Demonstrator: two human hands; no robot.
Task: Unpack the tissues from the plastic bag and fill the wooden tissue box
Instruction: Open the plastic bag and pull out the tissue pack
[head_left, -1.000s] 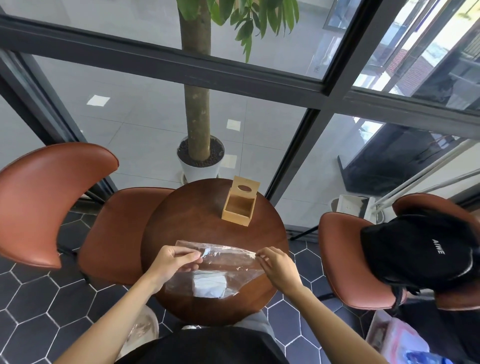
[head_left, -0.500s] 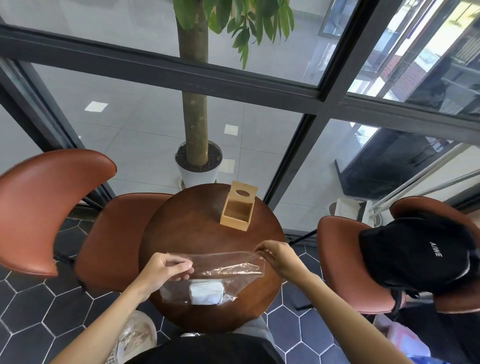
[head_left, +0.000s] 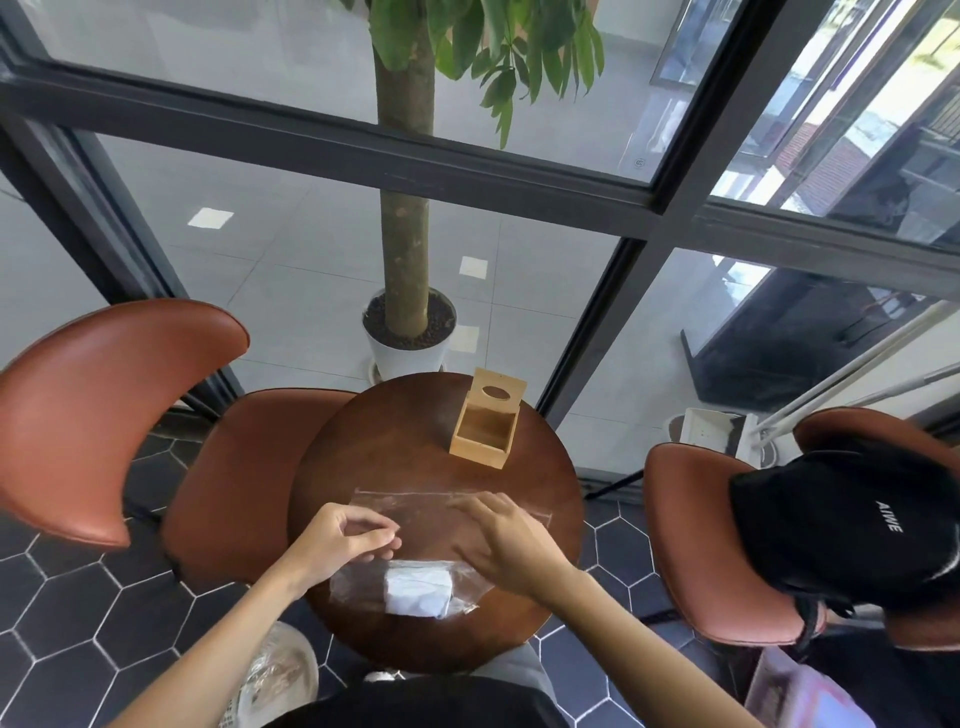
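A clear bag (head_left: 415, 525) lay flat on the round table (head_left: 374, 452), its far edge stretched out ahead of both hands. The left hand (head_left: 345, 538) rested on the bag's left part, thumb and forefinger curled together in a pinch on the plastic. The right hand (head_left: 501, 540) lay palm-down on the bag's right part, fingers extended and pointing leftward toward the left hand — no curl round the plastic was visible. The tissues (head_left: 418, 592), a white folded wad, sat inside the bag's near end, just behind and between the two hands. The box (head_left: 485, 428) stood well ahead of the right hand on the table's far side — its lid, with an oval slot, stood raised and the inside showed bare wood.
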